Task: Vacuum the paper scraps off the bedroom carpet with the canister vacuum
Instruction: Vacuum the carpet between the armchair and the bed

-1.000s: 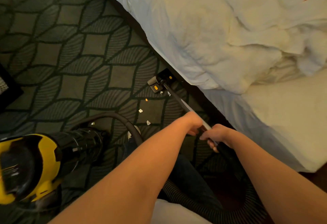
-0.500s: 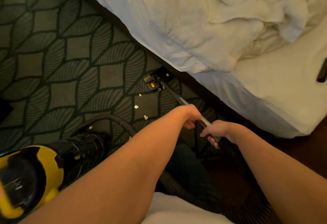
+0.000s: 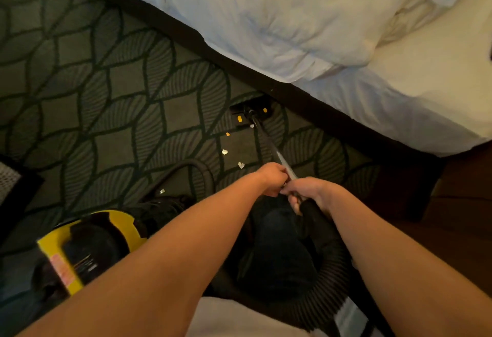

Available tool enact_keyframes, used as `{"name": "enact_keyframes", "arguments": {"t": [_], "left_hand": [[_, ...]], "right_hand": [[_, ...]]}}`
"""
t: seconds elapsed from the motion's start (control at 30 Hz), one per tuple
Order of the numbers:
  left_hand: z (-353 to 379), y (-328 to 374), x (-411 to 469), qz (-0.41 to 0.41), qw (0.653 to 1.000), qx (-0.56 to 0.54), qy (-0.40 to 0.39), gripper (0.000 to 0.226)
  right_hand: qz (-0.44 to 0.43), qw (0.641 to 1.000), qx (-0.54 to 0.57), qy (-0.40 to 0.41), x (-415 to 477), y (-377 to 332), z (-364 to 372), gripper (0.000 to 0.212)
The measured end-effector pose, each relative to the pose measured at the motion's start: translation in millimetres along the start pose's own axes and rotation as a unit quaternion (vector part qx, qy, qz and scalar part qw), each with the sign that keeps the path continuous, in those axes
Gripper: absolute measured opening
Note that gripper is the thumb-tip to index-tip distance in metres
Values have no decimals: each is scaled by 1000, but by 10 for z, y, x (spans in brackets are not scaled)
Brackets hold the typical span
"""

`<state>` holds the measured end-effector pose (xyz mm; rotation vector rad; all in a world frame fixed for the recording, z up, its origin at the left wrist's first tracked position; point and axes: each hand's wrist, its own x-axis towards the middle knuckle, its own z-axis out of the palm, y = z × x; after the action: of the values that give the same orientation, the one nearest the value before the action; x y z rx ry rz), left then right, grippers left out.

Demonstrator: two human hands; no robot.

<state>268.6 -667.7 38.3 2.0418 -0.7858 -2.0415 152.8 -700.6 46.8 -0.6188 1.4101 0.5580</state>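
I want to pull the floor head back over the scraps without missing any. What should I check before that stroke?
1. Both hands on the wand: left hand and right hand both hold the wand. Ok.
2. Floor head down on the carpet, beside the bed. Ok.
3. Scraps in line with the pull: the orange scrap and white scrap lie left of the wand. Not ok.
4. Stray scrap near the canister vacuum: outside this stroke. Not ok.
5. Suction running: cannot tell.
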Motion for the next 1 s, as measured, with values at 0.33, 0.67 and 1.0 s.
{"name": "enact_keyframes", "arguments": {"t": [0.33,0.67,1.0], "left_hand": [[-306,-790,-313,-67,978,-192,50,26],[35,-997,-694,-75,984,-144,75,30],[143,-1280,-825,-75,988,-106,84,31]], "right_hand": [[17,977,210,-35,-1,157,1058,8],[30,974,213,-71,-66,628,1191,8],[33,974,210,-73,-95,956,1388,12]]}}
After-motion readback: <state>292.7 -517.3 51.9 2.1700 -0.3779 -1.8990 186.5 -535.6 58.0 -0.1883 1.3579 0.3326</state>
